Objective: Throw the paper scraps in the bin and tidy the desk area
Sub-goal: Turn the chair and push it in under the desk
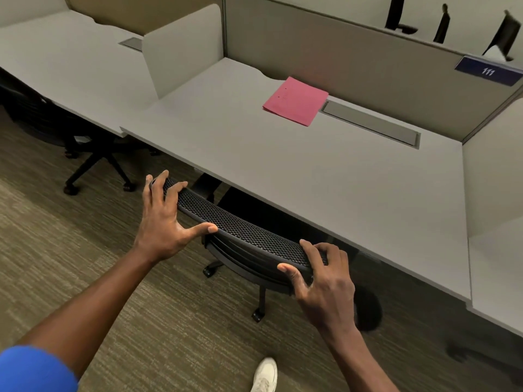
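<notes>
Left hand (162,222): lower centre-left of the frame, fingers spread wide and draped over the left end of the chair's top edge, thumb stretched along its near side
Right hand (325,284): lower centre-right, fingers curled over the right end of the same edge, thumb on the near face
Chair (240,230): black mesh back, pushed close to the desk edge, seat mostly under the desk, wheeled base on the carpet
Desk (283,171): pale grey, centre of the frame, between low dividers
Pink folder (295,101): flat on the desk toward the upper centre, just beside the grey cable tray (370,123)
Paper scraps and bin: cannot tell where, none recognisable
Number sign (488,70): blue, upper right, on the partition
White shoe (264,374): bottom centre, on the carpet
</notes>
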### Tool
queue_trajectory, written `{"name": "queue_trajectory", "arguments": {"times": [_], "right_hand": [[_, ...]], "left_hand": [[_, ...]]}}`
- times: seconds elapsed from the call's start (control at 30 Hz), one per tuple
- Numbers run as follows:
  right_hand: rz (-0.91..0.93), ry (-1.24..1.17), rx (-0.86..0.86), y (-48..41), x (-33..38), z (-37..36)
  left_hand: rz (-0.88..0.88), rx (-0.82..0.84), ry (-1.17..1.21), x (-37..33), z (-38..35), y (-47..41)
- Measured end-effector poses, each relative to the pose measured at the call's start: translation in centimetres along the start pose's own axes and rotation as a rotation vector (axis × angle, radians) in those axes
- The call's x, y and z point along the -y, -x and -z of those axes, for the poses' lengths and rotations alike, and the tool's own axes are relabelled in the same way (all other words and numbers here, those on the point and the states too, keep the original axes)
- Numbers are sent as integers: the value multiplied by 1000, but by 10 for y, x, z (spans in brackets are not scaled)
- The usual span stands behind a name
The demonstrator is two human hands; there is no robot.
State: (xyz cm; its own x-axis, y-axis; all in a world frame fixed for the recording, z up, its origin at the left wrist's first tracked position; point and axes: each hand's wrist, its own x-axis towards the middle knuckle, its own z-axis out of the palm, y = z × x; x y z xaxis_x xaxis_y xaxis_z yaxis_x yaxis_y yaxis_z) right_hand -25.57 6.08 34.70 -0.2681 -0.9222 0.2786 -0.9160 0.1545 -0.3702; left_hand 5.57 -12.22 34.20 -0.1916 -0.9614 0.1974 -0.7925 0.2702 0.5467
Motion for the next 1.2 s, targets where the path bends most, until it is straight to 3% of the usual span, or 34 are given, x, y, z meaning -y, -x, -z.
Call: {"name": "queue_trajectory", "arguments": {"times": [1.2], "right_hand": [[-12, -11, -22, -84, -65, 0]], "left_hand": [[-6, -16, 29, -44, -57, -81]]}}
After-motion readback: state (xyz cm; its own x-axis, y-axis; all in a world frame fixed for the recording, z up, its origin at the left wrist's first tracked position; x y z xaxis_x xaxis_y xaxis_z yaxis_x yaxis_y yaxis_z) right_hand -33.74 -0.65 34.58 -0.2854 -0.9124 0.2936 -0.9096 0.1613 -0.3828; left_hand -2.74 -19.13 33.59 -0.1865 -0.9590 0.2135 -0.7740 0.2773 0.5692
